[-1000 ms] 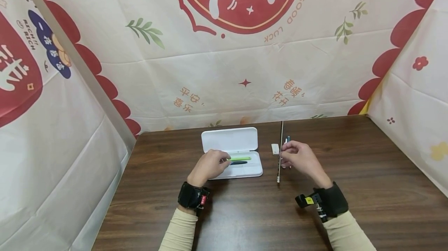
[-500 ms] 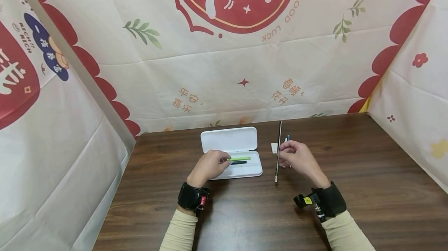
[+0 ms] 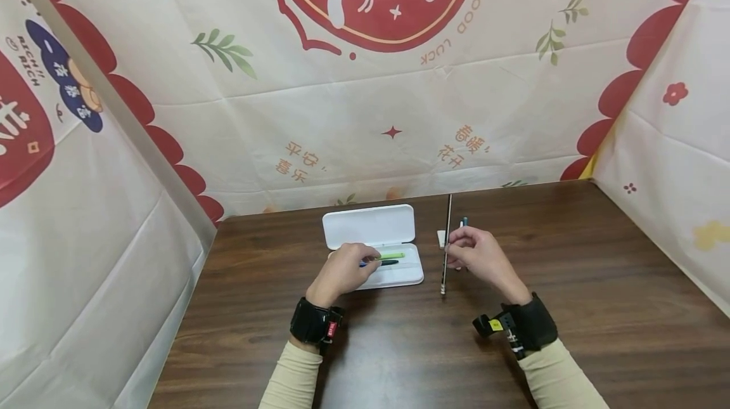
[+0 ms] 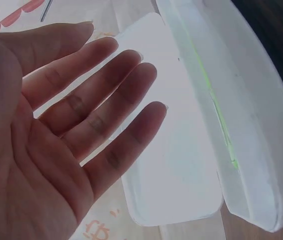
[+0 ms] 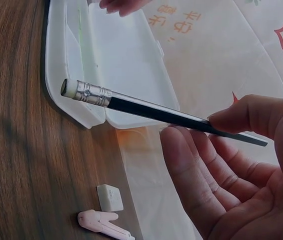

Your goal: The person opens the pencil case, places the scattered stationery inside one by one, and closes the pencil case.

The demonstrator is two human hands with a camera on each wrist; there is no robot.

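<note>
My right hand (image 3: 483, 262) pinches a dark pencil (image 5: 154, 111) between thumb and fingertips. The pencil's white eraser and metal ferrule point toward the person in the head view. It is to the right of an open white pencil case (image 3: 407, 278), with its lid (image 3: 369, 226) standing back. A green pen (image 3: 392, 256) and a dark pen (image 3: 390, 262) lie inside, partly covered by my left hand (image 3: 345, 267). That hand hovers over the case's left side; in the left wrist view its fingers are spread and relaxed, with nothing held.
A white eraser (image 5: 110, 198) lies on the wooden table (image 3: 399, 358) right of the case. A pink slender item (image 5: 104, 223) is beside it, and a blue-tipped one (image 3: 464, 222) shows behind my right hand. A printed cloth (image 3: 365, 111) hangs along the table's back edge.
My right hand has brought the pencil a little to the left, nearer the case. My left hand has shifted slightly right over the case. The head view has turned slightly.
</note>
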